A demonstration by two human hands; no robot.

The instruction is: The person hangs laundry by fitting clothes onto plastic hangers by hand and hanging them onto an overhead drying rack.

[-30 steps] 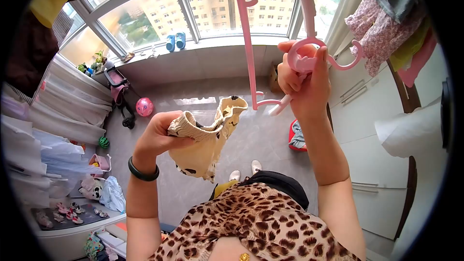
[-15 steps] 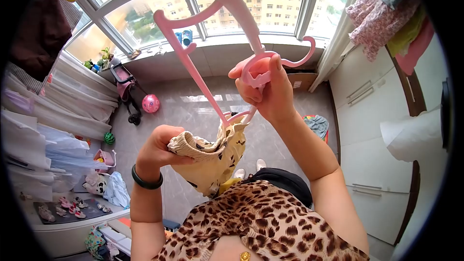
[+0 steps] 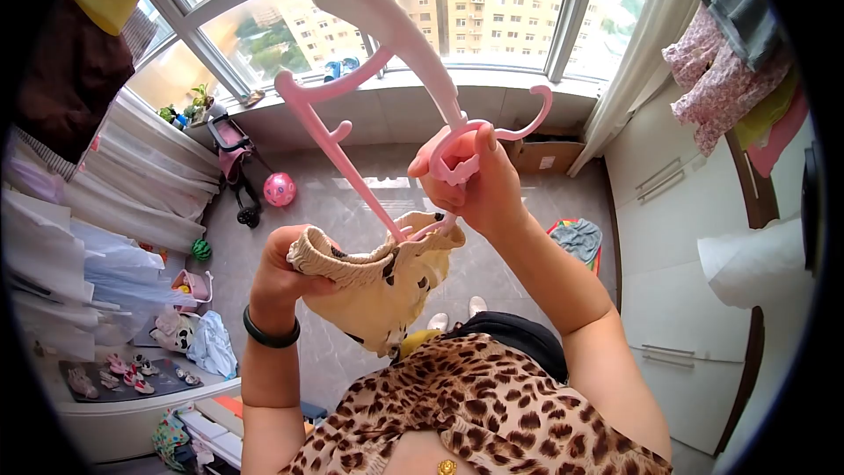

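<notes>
Two hands are working mid-air: the right hand (image 3: 479, 185) is clamping its grip on a pink hanger (image 3: 387, 44), long axis running from 11 to 5 o'clock, lower end entering the cream spotted garment (image 3: 382, 286) that the left hand (image 3: 286, 268) is gripping at 7 o'clock.

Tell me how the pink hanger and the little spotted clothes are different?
The pink hanger is hard, smooth plastic; the spotted garment is soft, crumpled cloth. The hanger is plain pink, while the garment is cream with dark spots. The right hand grips the hanger near its hook, raised high; the left hand bunches the garment lower down. Both are held up in the air, and the hanger's lower end meets the garment's opening.
</notes>
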